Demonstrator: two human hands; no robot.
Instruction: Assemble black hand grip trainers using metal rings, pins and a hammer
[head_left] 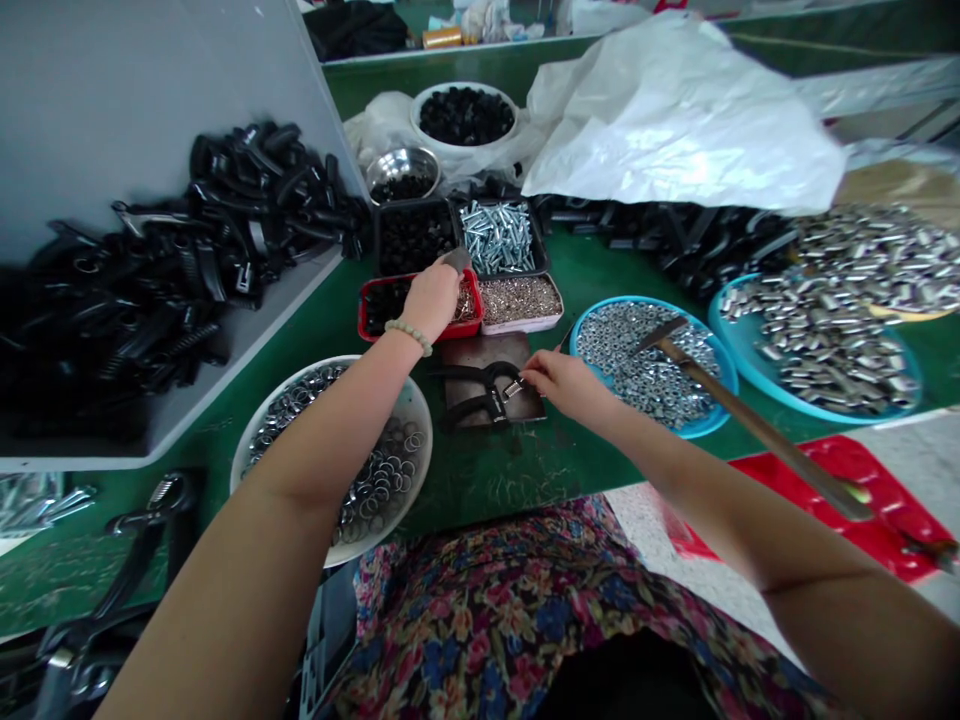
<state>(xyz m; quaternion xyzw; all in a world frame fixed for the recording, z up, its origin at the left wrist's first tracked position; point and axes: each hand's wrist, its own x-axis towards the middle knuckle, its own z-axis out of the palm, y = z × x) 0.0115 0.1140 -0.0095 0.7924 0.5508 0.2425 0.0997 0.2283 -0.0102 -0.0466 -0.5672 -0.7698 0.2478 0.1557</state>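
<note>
My left hand (433, 298), with a beaded bracelet at the wrist, reaches over the red tray (365, 318) of black and copper-coloured small parts. Its fingertips are covered in grey and point down at the tray's back right; what they hold, if anything, is hidden. On a dark metal plate (531, 405) lies a black plier-like tool (491, 388) with a small spring (513, 388) at its right side. My right hand (564, 383) is closed at the tool's right tip, beside the spring. I cannot make out what its fingertips pinch.
A white bowl of rings (424, 430) stands front left, a blue basin of nuts (729, 385) right, with a hammer (739, 410) across it. Behind are a screw tray (498, 238) and a pink tray (523, 322). A grey bin (225, 60) of black tools fills the left.
</note>
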